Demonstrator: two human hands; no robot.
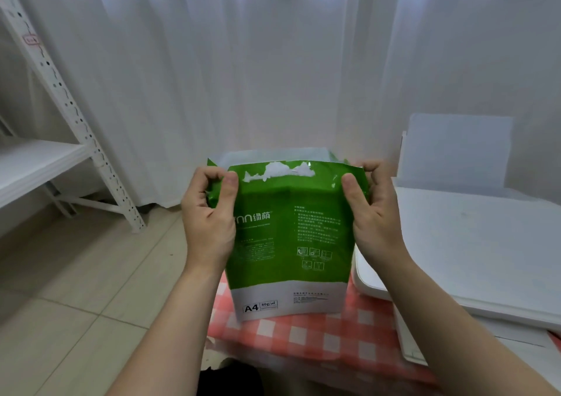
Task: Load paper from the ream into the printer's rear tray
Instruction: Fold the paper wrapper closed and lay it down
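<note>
We see the ream (288,241), a green and white A4 pack marked 80g/m², standing upright on its short end on the red-and-white checked cloth (318,338) that covers the table, just left of the printer (473,253). The top end of the wrapper is already torn open; a ragged white strip shows along the upper edge at 12 o'clock on the pack, and the white paper stack is visible behind the front flap. Our left hand (209,216) is closed on the upper left corner of the wrapper, at 10 o'clock on the pack, with the thumb on the front face and the fingers curled behind the flap. Our right hand (373,210) pinches the upper right corner in the same way, at 2 o'clock. The white printer sits at 3 o'clock from the ream with its flat lid shut, and its rear tray (458,150) stands raised at the back, at 1 o'clock from the ream. A white perforated shelf rack (69,104) stands at 9 o'clock on the tiled floor (76,289), and a white curtain (243,61) hangs behind everything.
</note>
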